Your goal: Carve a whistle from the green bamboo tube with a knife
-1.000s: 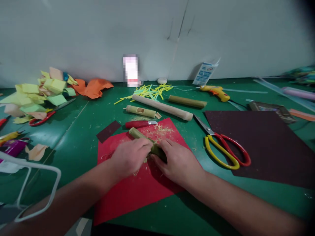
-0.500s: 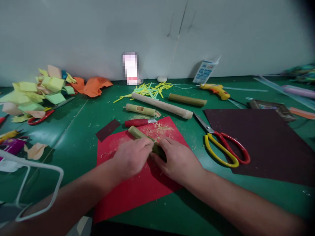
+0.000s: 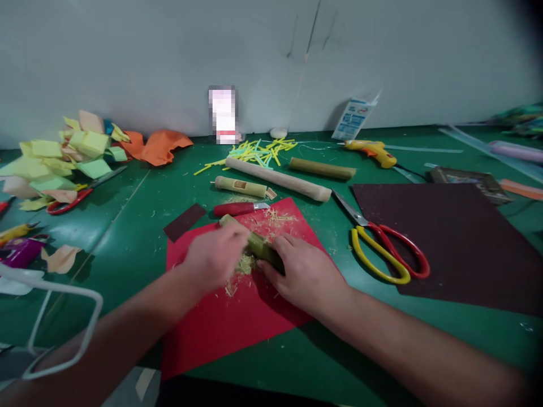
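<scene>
My right hand [image 3: 307,271] is closed round the near end of a green bamboo tube [image 3: 262,247], which lies slanted over a sheet of red paper [image 3: 237,339]. Against the tube's far part, my left hand [image 3: 217,251] is closed and blurred by motion. Whatever its fingers hold, if anything, is hidden. Pale shavings [image 3: 246,264] lie under the tube. Just beyond the tube rests a red-handled knife [image 3: 240,209] with a short blade. A small dark brown rectangle [image 3: 185,222] lies left of the knife.
Behind are a notched bamboo piece [image 3: 244,186], a pale wooden stick [image 3: 278,180] and another bamboo tube [image 3: 322,169]. Scissors [image 3: 382,249] overlap a dark sheet [image 3: 449,249] at right. A yellow glue gun [image 3: 373,154] lies farther back. Crumpled paper [image 3: 59,152] heaps at left.
My left hand has slid left along the bamboo tube, uncovering its middle and the shavings beneath. My right hand keeps its hold.
</scene>
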Tool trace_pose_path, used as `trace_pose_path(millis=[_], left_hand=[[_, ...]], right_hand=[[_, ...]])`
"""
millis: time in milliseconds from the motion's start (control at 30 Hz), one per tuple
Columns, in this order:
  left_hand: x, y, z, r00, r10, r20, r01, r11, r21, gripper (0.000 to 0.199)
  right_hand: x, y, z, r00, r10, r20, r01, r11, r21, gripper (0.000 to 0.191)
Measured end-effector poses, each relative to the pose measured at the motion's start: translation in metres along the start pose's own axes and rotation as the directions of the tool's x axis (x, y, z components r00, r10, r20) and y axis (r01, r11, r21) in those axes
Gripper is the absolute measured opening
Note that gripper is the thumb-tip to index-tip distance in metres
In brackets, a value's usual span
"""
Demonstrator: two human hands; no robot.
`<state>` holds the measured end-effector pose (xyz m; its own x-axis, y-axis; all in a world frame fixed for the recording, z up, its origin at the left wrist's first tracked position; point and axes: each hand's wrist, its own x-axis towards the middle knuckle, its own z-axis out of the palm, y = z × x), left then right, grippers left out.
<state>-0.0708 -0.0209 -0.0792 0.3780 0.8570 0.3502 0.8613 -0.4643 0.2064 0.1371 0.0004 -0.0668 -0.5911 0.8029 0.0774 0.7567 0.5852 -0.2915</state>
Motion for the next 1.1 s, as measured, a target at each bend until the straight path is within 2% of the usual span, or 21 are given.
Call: trace_pose_path(millis=[33, 100, 200, 233, 367, 467, 533, 667, 700, 800, 833, 933, 967, 1067, 1100], left_hand=[[0.000, 0.001, 0.000, 0.998, 0.041, 0.048, -0.042, 0.999, 0.019, 0.028], [-0.001, 0.002, 0.001, 0.992, 0.099, 0.075, -0.100, 0.995, 0.018, 0.026], [0.000, 0.002, 0.003, 0.996, -0.061, -0.065, 0.067, 0.994, 0.084, 0.025], [0.000, 0.003, 0.004, 0.996, -0.065, -0.057, 0.071, 0.992, 0.106, 0.025], [0.001, -0.002, 0.004, 0.992, 0.118, -0.040, -0.116, 0.992, 0.057, 0.023], [0.003, -0.013, -0.001, 0.990, 0.040, -0.134, -0.031, 0.997, 0.066, 0.020], [0.005, -0.013, -0.003, 0.983, 0.030, -0.181, -0.022, 0.999, 0.042, 0.018], [0.007, -0.005, -0.001, 0.978, 0.179, -0.109, -0.182, 0.983, -0.016, 0.021], [0.007, -0.004, 0.000, 0.978, 0.178, -0.108, -0.179, 0.984, 0.001, 0.020], [0.006, -0.005, 0.000, 0.987, 0.053, -0.154, -0.044, 0.997, 0.065, 0.020], [0.005, -0.005, 0.000, 0.986, 0.061, -0.156, -0.052, 0.997, 0.063, 0.020], [0.001, -0.006, 0.000, 0.982, 0.182, -0.053, -0.183, 0.983, -0.013, 0.020], [0.000, -0.007, -0.001, 0.976, 0.214, -0.052, -0.215, 0.976, -0.021, 0.020], [0.001, -0.009, -0.002, 0.990, 0.027, -0.142, -0.020, 0.999, 0.048, 0.021], [0.002, -0.009, -0.002, 0.988, 0.006, -0.153, 0.003, 0.998, 0.055, 0.022]], right_hand=[[0.000, 0.000, 0.000, 1.000, -0.003, 0.005, 0.003, 1.000, 0.008, 0.020], [0.000, 0.000, 0.000, 1.000, -0.001, 0.008, 0.001, 1.000, 0.019, 0.020], [0.000, 0.000, 0.000, 1.000, 0.000, 0.002, 0.000, 1.000, 0.006, 0.021], [0.000, 0.000, 0.000, 1.000, -0.001, 0.001, 0.001, 1.000, 0.000, 0.021], [-0.001, 0.000, -0.001, 1.000, 0.013, 0.012, -0.013, 1.000, 0.007, 0.021], [-0.001, -0.001, -0.002, 1.000, 0.017, 0.002, -0.017, 1.000, 0.007, 0.022], [-0.001, -0.001, -0.002, 1.000, 0.011, -0.002, -0.011, 1.000, -0.002, 0.021], [-0.001, 0.000, 0.000, 1.000, 0.003, 0.005, -0.003, 1.000, -0.014, 0.021], [0.000, 0.000, 0.001, 1.000, 0.002, 0.004, -0.002, 1.000, -0.013, 0.021], [0.000, 0.000, 0.001, 1.000, -0.002, -0.003, 0.002, 1.000, -0.010, 0.021], [0.000, 0.000, 0.001, 1.000, -0.004, 0.002, 0.004, 1.000, -0.011, 0.021], [0.000, 0.000, 0.000, 1.000, 0.005, 0.020, -0.005, 1.000, -0.012, 0.020], [0.000, 0.000, 0.000, 1.000, 0.009, 0.020, -0.009, 1.000, -0.008, 0.021], [0.001, -0.001, -0.001, 1.000, 0.011, 0.003, -0.011, 1.000, -0.001, 0.022], [0.001, -0.001, -0.001, 1.000, 0.009, 0.001, -0.009, 1.000, -0.001, 0.022]])
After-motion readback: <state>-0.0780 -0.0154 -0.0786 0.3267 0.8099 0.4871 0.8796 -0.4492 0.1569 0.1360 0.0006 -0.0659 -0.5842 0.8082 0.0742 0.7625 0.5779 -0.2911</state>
